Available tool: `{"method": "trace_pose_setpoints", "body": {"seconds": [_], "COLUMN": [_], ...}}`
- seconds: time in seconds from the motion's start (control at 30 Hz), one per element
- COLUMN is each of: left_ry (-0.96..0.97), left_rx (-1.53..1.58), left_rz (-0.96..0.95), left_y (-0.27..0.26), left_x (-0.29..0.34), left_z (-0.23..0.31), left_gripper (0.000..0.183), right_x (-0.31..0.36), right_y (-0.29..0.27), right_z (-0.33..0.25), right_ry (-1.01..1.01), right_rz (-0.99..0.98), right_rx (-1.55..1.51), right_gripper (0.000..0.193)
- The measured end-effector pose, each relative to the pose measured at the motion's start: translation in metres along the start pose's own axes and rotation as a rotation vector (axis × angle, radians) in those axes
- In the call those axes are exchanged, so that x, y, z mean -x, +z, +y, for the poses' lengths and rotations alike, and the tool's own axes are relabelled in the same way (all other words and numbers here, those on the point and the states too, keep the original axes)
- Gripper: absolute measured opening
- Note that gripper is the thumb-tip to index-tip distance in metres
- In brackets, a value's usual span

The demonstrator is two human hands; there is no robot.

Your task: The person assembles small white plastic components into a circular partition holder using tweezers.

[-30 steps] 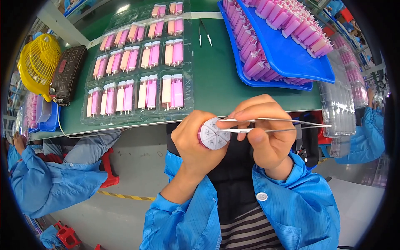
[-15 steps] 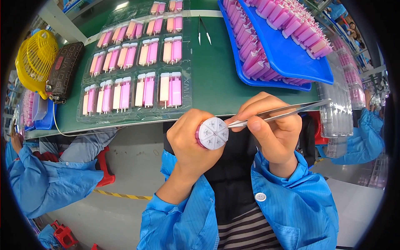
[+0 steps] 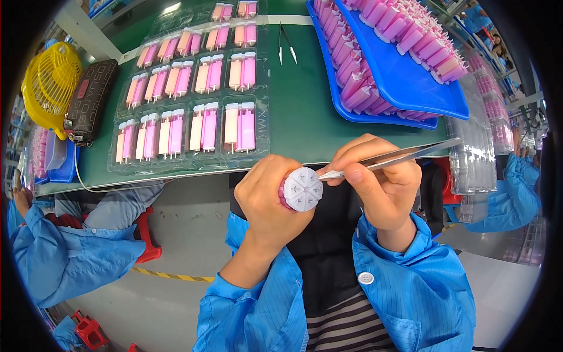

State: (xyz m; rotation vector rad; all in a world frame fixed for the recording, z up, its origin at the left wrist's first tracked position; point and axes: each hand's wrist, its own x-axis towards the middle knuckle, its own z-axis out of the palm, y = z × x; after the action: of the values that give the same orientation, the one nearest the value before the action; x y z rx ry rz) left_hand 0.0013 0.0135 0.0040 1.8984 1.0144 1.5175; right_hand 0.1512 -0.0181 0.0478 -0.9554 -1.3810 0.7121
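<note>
My left hand (image 3: 265, 196) is closed around a round bundle of pink pieces (image 3: 302, 189). Their pale wedge-shaped ends face up and form a circle with small dark marks; the lower part is hidden in my fist. In my right hand (image 3: 384, 185) is a pair of metal tweezers (image 3: 407, 155), pinched between thumb and fingers. The tweezer tips reach the right edge of the bundle; whether they touch it or grip anything is too small to tell. Both hands are in front of the table's near edge.
On the green table (image 3: 296, 88) lies a clear blister tray (image 3: 187, 162) of pink and cream pieces. Other tweezers (image 3: 287, 44) lie beyond. Blue trays (image 3: 404, 82) of pink pieces stand right, near stacked clear trays (image 3: 469, 158). A pouch (image 3: 92, 97) and yellow fan (image 3: 51, 88) are left.
The bundle has tilted and shifted very slightly to the right. The tweezer arms have come closer together, and my right hand has moved a little to the left.
</note>
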Motion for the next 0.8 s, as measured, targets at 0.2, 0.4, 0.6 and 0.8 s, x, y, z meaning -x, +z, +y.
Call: {"method": "trace_pose_setpoints", "body": {"seconds": [0.2,0.4,0.6,0.8], "left_ry": [0.056,0.030,-0.127,-0.241], "left_rx": [-0.038,-0.012,0.144,0.207], "left_rz": [0.000,-0.001,-0.096,-0.190], "left_y": [0.000,0.001,-0.004,-0.006], "left_x": [0.000,0.002,-0.001,0.001], "left_z": [-0.001,-0.004,0.002,0.001], "left_gripper": [0.024,0.024,0.026,0.026], "right_x": [-0.001,-0.008,-0.009,-0.013], "right_y": [-0.003,-0.005,-0.010,-0.015], "right_z": [-0.002,-0.007,-0.001,-0.006], "right_ry": [-0.038,-0.121,0.003,-0.018], "right_rz": [-0.068,-0.188,-0.124,-0.230], "right_rx": [0.125,0.244,-0.014,-0.084], "right_gripper": [0.006,0.005,0.008,0.010]}}
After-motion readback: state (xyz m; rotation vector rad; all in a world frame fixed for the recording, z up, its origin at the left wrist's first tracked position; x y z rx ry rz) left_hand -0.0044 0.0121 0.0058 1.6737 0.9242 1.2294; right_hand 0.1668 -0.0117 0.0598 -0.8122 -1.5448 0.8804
